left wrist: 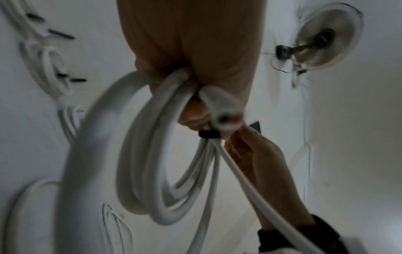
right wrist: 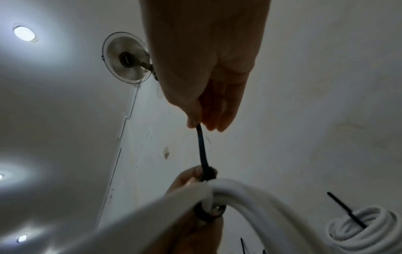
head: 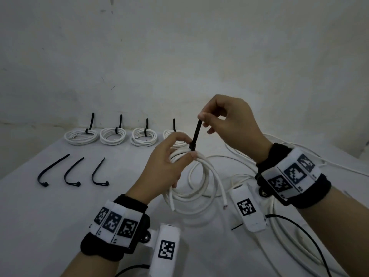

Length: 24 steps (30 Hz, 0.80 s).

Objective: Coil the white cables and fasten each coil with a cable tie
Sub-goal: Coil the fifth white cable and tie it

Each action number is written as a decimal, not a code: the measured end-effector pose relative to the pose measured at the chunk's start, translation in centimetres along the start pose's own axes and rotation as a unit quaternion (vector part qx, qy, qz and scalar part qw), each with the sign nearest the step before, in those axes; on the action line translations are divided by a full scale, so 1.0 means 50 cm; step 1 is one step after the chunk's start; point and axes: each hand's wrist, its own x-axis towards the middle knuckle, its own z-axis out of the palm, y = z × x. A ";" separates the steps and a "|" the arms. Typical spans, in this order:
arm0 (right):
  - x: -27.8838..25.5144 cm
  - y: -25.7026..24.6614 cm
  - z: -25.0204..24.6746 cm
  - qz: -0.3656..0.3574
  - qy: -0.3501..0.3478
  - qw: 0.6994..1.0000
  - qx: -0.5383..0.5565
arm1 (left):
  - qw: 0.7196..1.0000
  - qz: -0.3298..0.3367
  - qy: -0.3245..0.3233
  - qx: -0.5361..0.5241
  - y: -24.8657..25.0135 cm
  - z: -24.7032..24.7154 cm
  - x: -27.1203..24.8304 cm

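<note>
A: Grey wall, pale table (head: 60, 206), and we're right in the thick of it. Our right hand (head: 233, 120) has thumb and forefinger pressed together on the tail of the black cable tie (head: 196, 130), other fingers curled loosely behind.

B: And our left hand (head: 165, 166) has its fingers wrapped round the top of the white coil (head: 199, 188), thumb laid over the strands beside the tie's head. The coil hangs off the table in that grip.

A: Risks from here, as we judge it?

B: The band looks snug round the strands. If our pinch slides off that smooth tail, the cinch stalls loose. And both cut ends of the coil dangle free below the tie; one could spring out and unwind a turn.

A: Beyond the coil?

B: Behind it, four tied coils (head: 81, 134) line the wall. Left of it, three spare ties (head: 72, 172). Right of it, loose white cables (head: 279, 226) sprawl, and a dipping coil could snag them.
</note>
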 end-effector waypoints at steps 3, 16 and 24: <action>-0.006 -0.006 0.010 0.004 -0.039 0.999 0.034 | 1.000 -0.008 0.021 0.001 -0.009 -0.008 0.002; -0.114 0.030 0.054 0.240 -0.113 0.938 0.225 | 0.989 -0.009 0.084 -0.118 -0.009 -0.008 0.012; -0.108 0.051 0.064 -0.118 0.101 0.970 -0.186 | 0.990 -0.038 0.058 -0.120 -0.015 -0.003 0.011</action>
